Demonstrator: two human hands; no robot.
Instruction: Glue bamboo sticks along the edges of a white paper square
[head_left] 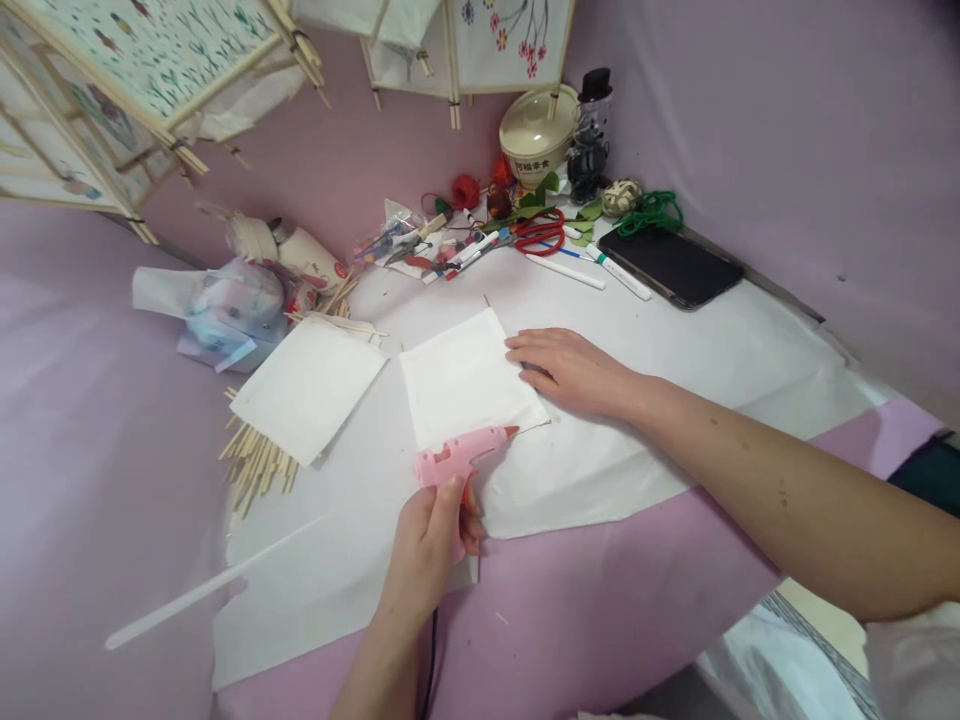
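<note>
My left hand (435, 525) is wrapped round the handle of a pink hot glue gun (469, 450). Its orange nozzle points right, near the front edge of a square white paper panel (457, 375). Thin stick ends poke out at the panel's corners. A fine line, perhaps a glue strand or a stick, runs from the nozzle to the near right corner. Flat on the panel's right edge lies my right hand (570, 370), its fingers stretched out. A black cord hangs below the glue gun.
Left of the panel, a white sheet (311, 385) lies over a bundle of wooden sticks (259, 460). Behind are red-handled scissors (541, 232), markers, a phone (671, 265), a lidded bowl (536, 140) and green string (651, 212). Painted paper lanterns (510, 45) hang overhead.
</note>
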